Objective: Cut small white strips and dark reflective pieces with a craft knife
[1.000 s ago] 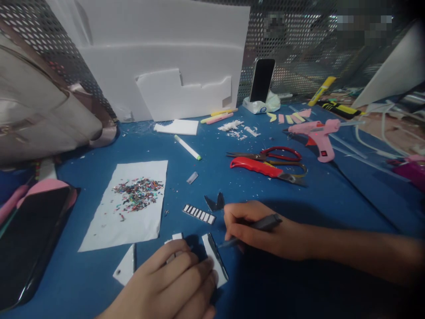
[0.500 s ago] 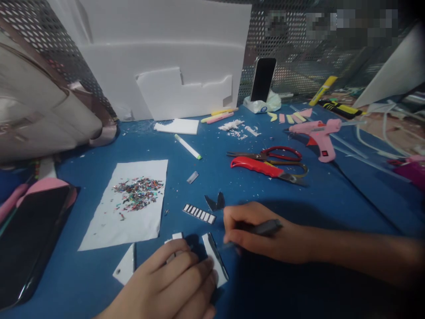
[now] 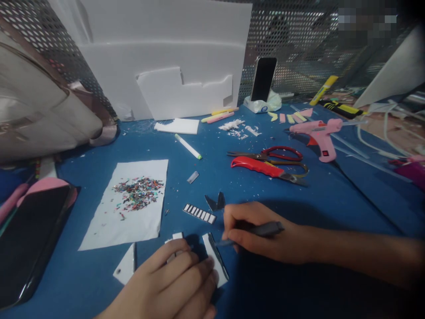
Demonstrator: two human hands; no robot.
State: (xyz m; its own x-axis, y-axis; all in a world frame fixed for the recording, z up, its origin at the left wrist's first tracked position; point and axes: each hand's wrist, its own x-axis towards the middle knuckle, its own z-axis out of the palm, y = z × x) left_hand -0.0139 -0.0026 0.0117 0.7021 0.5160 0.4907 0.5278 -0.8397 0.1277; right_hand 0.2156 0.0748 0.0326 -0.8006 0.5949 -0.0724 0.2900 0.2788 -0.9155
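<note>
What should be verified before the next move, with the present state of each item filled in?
1. Left hand over the white strip: ok.
2. Dark pen gripped in the right hand: ok.
3. Pen tip touching the strip: cannot tell, blurred.
4. Striped piece clear of both hands: ok.
5. Pink glue gun away from the hands: ok.
6. Red-handled tool separate from the scissors: not ok, they overlap in view.
</note>
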